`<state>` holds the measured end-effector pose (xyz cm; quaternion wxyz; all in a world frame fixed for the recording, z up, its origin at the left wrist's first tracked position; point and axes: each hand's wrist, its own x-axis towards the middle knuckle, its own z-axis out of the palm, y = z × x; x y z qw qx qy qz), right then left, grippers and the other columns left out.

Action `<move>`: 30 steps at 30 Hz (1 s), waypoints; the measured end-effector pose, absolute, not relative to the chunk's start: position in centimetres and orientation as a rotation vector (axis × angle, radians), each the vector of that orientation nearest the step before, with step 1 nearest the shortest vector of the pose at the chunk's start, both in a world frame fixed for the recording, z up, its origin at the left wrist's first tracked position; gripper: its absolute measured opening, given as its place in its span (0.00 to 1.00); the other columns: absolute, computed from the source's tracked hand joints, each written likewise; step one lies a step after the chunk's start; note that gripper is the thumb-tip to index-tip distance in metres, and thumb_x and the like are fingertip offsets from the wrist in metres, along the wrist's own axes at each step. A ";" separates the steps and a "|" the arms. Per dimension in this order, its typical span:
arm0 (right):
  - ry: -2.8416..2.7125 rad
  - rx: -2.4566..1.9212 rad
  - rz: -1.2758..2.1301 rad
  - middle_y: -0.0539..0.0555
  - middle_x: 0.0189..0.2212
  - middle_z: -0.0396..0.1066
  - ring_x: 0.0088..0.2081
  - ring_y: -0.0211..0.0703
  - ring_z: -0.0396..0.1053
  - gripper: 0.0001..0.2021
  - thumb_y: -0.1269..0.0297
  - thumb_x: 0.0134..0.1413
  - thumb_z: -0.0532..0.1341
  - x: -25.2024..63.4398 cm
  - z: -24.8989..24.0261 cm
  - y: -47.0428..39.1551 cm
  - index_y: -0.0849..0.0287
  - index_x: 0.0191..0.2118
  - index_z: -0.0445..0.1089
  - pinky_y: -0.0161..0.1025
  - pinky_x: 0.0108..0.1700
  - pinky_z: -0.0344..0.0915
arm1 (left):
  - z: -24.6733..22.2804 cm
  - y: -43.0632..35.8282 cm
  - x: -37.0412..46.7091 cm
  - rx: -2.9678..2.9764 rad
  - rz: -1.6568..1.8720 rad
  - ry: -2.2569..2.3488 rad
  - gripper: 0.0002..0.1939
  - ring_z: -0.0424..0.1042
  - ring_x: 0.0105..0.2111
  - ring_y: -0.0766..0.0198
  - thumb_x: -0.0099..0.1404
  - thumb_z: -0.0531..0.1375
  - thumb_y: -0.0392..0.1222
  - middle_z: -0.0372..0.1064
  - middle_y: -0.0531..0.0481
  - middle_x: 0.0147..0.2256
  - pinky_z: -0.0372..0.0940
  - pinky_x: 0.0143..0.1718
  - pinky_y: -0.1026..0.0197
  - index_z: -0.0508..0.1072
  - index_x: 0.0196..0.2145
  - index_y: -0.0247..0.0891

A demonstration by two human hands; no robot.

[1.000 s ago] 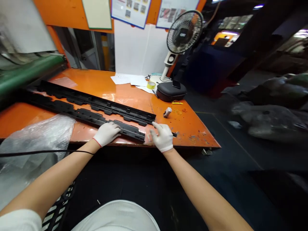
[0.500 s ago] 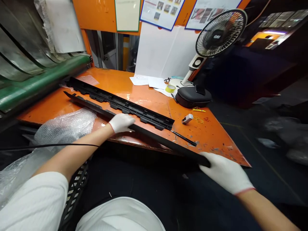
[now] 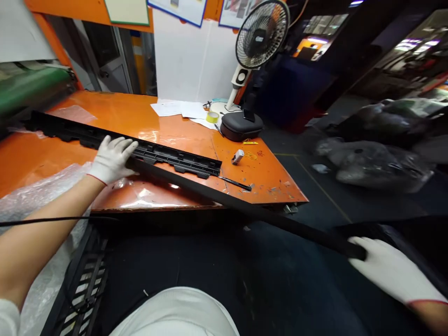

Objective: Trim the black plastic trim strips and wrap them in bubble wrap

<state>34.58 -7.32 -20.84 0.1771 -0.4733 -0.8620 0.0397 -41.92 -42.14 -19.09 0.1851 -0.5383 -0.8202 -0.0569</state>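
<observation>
A long black strip (image 3: 245, 205) runs from the orange table out over its front edge to the right. Its right end is in my right hand (image 3: 392, 268), which wears a white glove and is closed around it. My left hand (image 3: 114, 158), also gloved, lies at the strip's left end with its fingers spread, over a second black part. That ribbed black part (image 3: 171, 156) lies on the table behind the strip. Whether the left fingers grip anything is hard to tell. A thin black tool (image 3: 236, 183) lies at the ribbed part's right end.
On the orange table (image 3: 122, 105) are a black case (image 3: 241, 126), a fan (image 3: 262, 35), yellow tape (image 3: 212, 117), papers and a small white-grey object (image 3: 238, 157). Bubble wrap (image 3: 38, 191) and a black crate (image 3: 84, 289) are at the left. Plastic-wrapped bundles (image 3: 378, 163) lie right.
The view has turned right. My right hand has pulled the strip's end rightward, past the table's corner. My left hand's fingers have spread, and it sits nearer the strip's left end.
</observation>
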 end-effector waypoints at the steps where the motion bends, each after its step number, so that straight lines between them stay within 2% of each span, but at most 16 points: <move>1: -2.523 -1.416 0.180 0.73 0.28 0.77 0.26 0.55 0.74 0.04 0.51 0.35 0.67 33.2 -20.3 -7.7 0.41 0.19 0.76 0.59 0.36 0.65 | -19.1 -40.9 -39.9 -1.605 -0.164 -2.241 0.52 0.60 0.70 0.31 0.61 0.70 0.67 0.62 0.29 0.70 0.44 0.74 0.32 0.65 0.71 0.31; 2: -2.589 -1.446 0.181 0.74 0.30 0.79 0.31 0.57 0.76 0.04 0.54 0.33 0.66 31.5 -19.9 -8.2 0.43 0.21 0.77 0.59 0.39 0.67 | -19.1 -39.6 -37.5 -1.709 -0.175 -2.173 0.51 0.58 0.71 0.32 0.61 0.71 0.64 0.62 0.30 0.71 0.43 0.74 0.31 0.64 0.72 0.33; 3: -2.647 -1.426 0.129 0.74 0.33 0.79 0.35 0.60 0.78 0.06 0.55 0.37 0.65 29.5 -19.5 -9.0 0.45 0.24 0.79 0.58 0.43 0.69 | -19.2 -38.3 -34.9 -1.836 -0.178 -2.116 0.51 0.59 0.71 0.33 0.60 0.73 0.61 0.63 0.32 0.71 0.44 0.74 0.32 0.64 0.73 0.36; 5: -2.726 -1.379 -0.023 0.67 0.37 0.82 0.42 0.62 0.79 0.11 0.58 0.44 0.62 24.5 -19.3 -11.3 0.48 0.34 0.82 0.56 0.46 0.72 | -19.7 -35.7 -29.7 -2.113 -0.197 -2.021 0.47 0.68 0.65 0.37 0.61 0.74 0.54 0.70 0.33 0.66 0.53 0.72 0.36 0.65 0.73 0.40; 8: -2.860 -1.292 -0.125 0.59 0.43 0.83 0.46 0.57 0.79 0.15 0.64 0.53 0.62 16.5 -19.8 -15.7 0.50 0.45 0.82 0.47 0.44 0.72 | -21.0 -33.0 -23.5 -2.243 -0.210 -2.024 0.36 0.79 0.47 0.44 0.68 0.67 0.44 0.80 0.37 0.48 0.70 0.54 0.46 0.69 0.72 0.43; 10: -2.918 -1.189 -0.141 0.59 0.45 0.82 0.47 0.55 0.77 0.17 0.68 0.56 0.63 12.4 -20.6 -17.7 0.51 0.51 0.80 0.43 0.45 0.71 | -21.7 -32.3 -21.8 -2.185 -0.157 -2.082 0.25 0.80 0.38 0.47 0.70 0.64 0.42 0.81 0.40 0.38 0.70 0.41 0.50 0.78 0.63 0.44; 13: -2.992 -0.910 -0.133 0.62 0.45 0.80 0.48 0.57 0.75 0.23 0.67 0.61 0.63 11.0 -21.5 -17.4 0.56 0.62 0.77 0.47 0.51 0.70 | -22.0 -32.5 -22.2 -2.104 -0.034 -2.129 0.10 0.79 0.35 0.46 0.69 0.64 0.46 0.80 0.40 0.34 0.66 0.34 0.53 0.84 0.44 0.44; 16: -2.953 -0.660 -0.093 0.67 0.52 0.78 0.56 0.64 0.73 0.30 0.55 0.65 0.64 14.4 -21.3 -13.7 0.59 0.69 0.72 0.60 0.66 0.63 | -21.8 -33.2 -23.4 -2.074 -0.036 -2.142 0.09 0.79 0.35 0.46 0.70 0.65 0.49 0.80 0.40 0.34 0.64 0.33 0.53 0.83 0.41 0.44; 18: -2.849 -0.724 -0.063 0.67 0.58 0.76 0.63 0.66 0.70 0.32 0.50 0.66 0.61 16.7 -20.4 -10.8 0.59 0.71 0.70 0.65 0.71 0.57 | -21.9 -33.6 -23.7 -2.089 -0.103 -2.112 0.10 0.79 0.33 0.46 0.72 0.64 0.50 0.80 0.41 0.33 0.64 0.32 0.53 0.83 0.42 0.44; 21: -2.740 -0.926 0.101 0.65 0.60 0.77 0.65 0.62 0.70 0.30 0.53 0.72 0.52 15.5 -18.5 -8.0 0.57 0.73 0.68 0.60 0.71 0.61 | -22.7 -33.8 -23.8 -2.176 -0.175 -1.994 0.08 0.78 0.33 0.49 0.73 0.63 0.43 0.79 0.42 0.32 0.63 0.32 0.54 0.83 0.43 0.44; 24: -2.811 -1.060 0.295 0.64 0.64 0.76 0.65 0.60 0.73 0.33 0.49 0.72 0.57 8.2 -17.6 -7.6 0.59 0.76 0.63 0.53 0.68 0.67 | -23.6 -33.4 -24.0 -2.174 -0.178 -1.943 0.10 0.78 0.34 0.52 0.74 0.61 0.38 0.79 0.42 0.34 0.63 0.32 0.55 0.83 0.44 0.44; 26: -2.910 -1.076 0.352 0.66 0.71 0.68 0.69 0.62 0.69 0.38 0.47 0.70 0.62 1.9 -18.0 -8.0 0.62 0.77 0.61 0.51 0.69 0.65 | -23.8 -33.1 -24.1 -2.117 -0.162 -1.974 0.08 0.78 0.34 0.51 0.74 0.62 0.40 0.78 0.41 0.33 0.64 0.32 0.55 0.83 0.43 0.43; 28: -2.985 -1.026 0.338 0.67 0.75 0.62 0.73 0.60 0.65 0.40 0.50 0.71 0.63 -4.0 -18.8 -8.5 0.64 0.79 0.57 0.48 0.71 0.63 | -23.7 -32.9 -24.1 -2.098 -0.137 -2.003 0.07 0.78 0.34 0.50 0.73 0.66 0.44 0.78 0.41 0.33 0.65 0.33 0.54 0.84 0.43 0.42; 30: -3.064 -0.986 0.275 0.68 0.76 0.60 0.74 0.58 0.63 0.38 0.54 0.73 0.62 -8.7 -19.5 -9.1 0.65 0.80 0.54 0.46 0.72 0.61 | -23.6 -33.0 -24.0 -2.113 -0.103 -2.013 0.08 0.79 0.35 0.49 0.70 0.70 0.46 0.78 0.41 0.34 0.66 0.33 0.54 0.83 0.43 0.41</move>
